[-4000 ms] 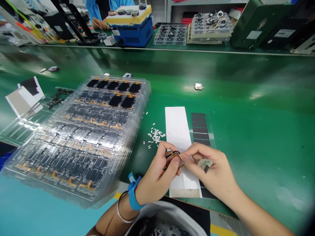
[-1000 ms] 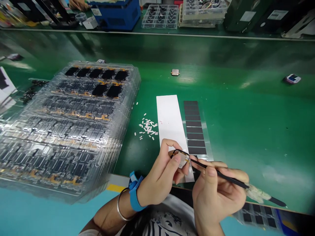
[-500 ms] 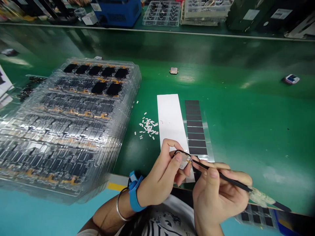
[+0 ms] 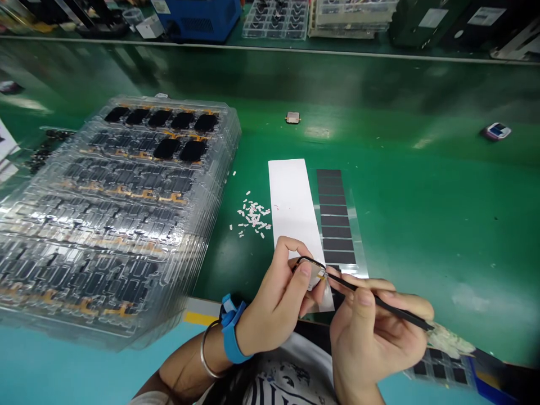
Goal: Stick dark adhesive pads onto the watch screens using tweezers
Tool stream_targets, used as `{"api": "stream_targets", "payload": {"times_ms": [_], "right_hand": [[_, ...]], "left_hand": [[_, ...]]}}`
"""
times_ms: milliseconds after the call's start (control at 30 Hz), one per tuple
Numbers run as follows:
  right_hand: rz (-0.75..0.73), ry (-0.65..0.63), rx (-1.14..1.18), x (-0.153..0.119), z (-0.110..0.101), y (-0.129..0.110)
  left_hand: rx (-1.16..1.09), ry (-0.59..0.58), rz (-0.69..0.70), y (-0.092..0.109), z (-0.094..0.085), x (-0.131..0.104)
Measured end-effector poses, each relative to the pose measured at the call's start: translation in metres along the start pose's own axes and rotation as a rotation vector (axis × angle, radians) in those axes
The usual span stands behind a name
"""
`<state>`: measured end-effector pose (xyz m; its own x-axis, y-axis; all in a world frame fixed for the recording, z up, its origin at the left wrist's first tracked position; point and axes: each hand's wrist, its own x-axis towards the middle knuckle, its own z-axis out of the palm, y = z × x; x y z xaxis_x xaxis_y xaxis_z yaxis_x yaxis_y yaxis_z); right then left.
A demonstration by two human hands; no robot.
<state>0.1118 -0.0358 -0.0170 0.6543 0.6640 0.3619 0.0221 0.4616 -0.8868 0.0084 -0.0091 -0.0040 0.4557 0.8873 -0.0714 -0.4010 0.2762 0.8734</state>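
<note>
Between thumb and fingers, my left hand grips a small display module, pale on its back with a black rounded edge and a bit of orange flex at its right side. My right hand is closed around black tweezers, whose tip touches or nearly touches the module's right edge by the orange part. Pale wrapping covers the rear end of the tweezers. Under the hands lie a white paper strip and a clear sheet of black rectangular stickers. My fingers hide part of the module.
Stacked clear trays on the left hold black screens in some pockets. Small white scraps are scattered beside the paper. Another module lies farther back, and a small device sits at right. A shelf runs along the back.
The view has shifted very slightly. Both hands keep nearly the same pose, with the tweezers' tip still at the module's right edge.
</note>
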Motion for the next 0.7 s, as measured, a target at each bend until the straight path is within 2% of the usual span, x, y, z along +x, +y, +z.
{"api": "stream_targets", "payload": {"times_ms": [267,400,500,600,700], "right_hand": [[-0.030,-0.039,0.003,-0.001,-0.002,0.001],[-0.027,-0.007,0.011,0.001,-0.004,-0.001],[0.009,0.058,-0.002,0.015,-0.011,-0.004],[0.007,0.088,-0.080,0.036,-0.024,-0.008],[0.036,0.019,-0.208,0.054,-0.045,-0.008]], "left_hand": [[0.025,0.042,0.045,-0.004,0.002,0.000],[0.018,0.064,-0.001,-0.004,0.000,-0.001],[0.075,0.100,-0.016,-0.004,-0.001,-0.001],[0.141,0.076,-0.019,-0.002,-0.001,-0.002],[0.266,0.010,0.000,0.000,0.000,-0.004]]}}
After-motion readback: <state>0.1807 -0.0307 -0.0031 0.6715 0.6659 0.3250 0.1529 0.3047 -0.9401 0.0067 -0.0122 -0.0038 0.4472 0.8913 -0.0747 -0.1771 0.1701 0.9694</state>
